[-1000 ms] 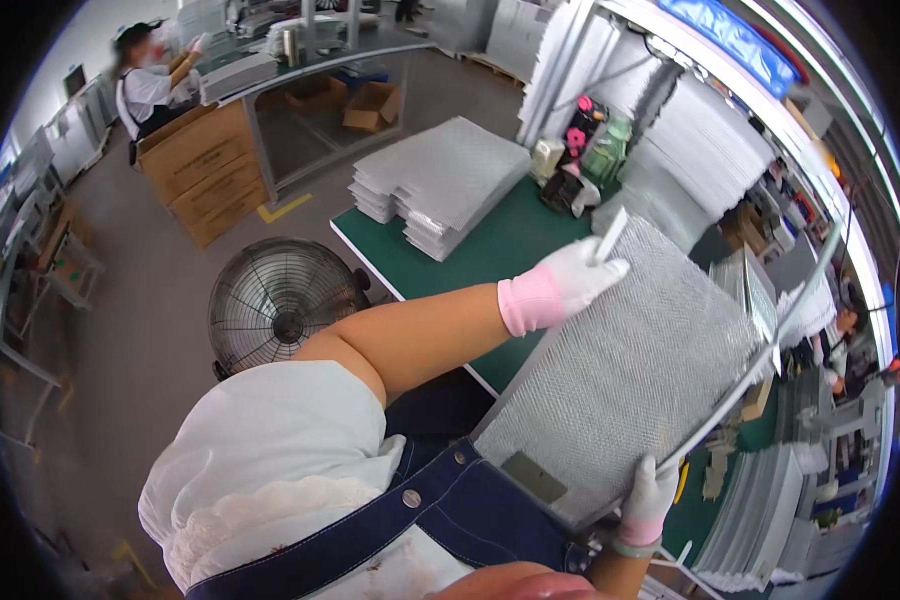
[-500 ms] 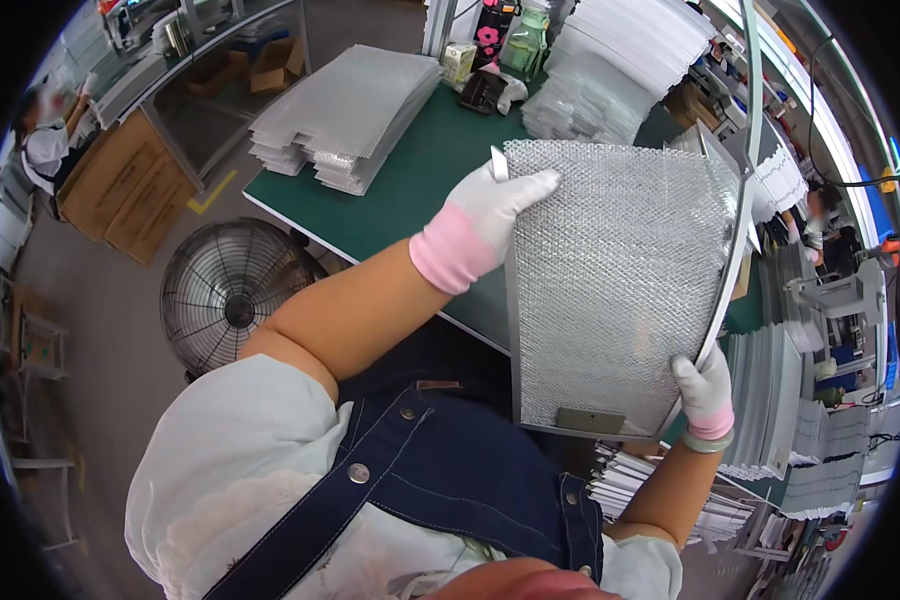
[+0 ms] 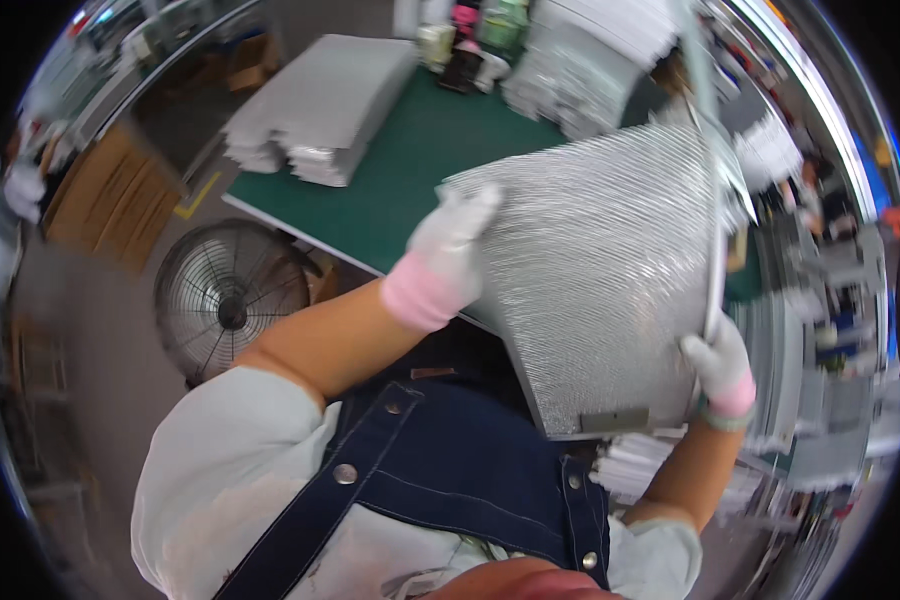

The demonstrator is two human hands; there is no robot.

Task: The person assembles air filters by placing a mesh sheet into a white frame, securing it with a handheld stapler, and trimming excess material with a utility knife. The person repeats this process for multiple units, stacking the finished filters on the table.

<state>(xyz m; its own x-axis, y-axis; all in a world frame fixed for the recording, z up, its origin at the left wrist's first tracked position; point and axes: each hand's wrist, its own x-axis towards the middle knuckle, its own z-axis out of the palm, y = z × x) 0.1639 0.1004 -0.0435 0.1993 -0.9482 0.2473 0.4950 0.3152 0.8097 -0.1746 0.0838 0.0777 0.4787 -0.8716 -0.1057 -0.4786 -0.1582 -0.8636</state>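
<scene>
A silvery metal mesh filter panel [image 3: 600, 270] is held up in front of me, tilted, over the front edge of the green-topped table [image 3: 450, 130]. My left hand [image 3: 450, 235], in a white glove with a pink cuff, is closed on its upper left edge; motion blurs the fingers. Lower down, my right hand [image 3: 720, 370], gloved the same way, grips the right edge, where a pale frame strip [image 3: 715, 250] runs. A small grey plate [image 3: 613, 420] sits at the panel's bottom edge.
A stack of mesh sheets [image 3: 320, 100] lies on the table's left part. Behind are a green bottle [image 3: 501, 28] and more stacked white pieces [image 3: 580, 75]. A floor fan [image 3: 232, 300] stands left of the table. White strips [image 3: 635, 465] lie below the panel; grey panels [image 3: 775, 370] stand right.
The panel has tilted, its top left corner moving left and down and its bottom shifting right. My left hand has moved left and down with it, my right hand slightly right.
</scene>
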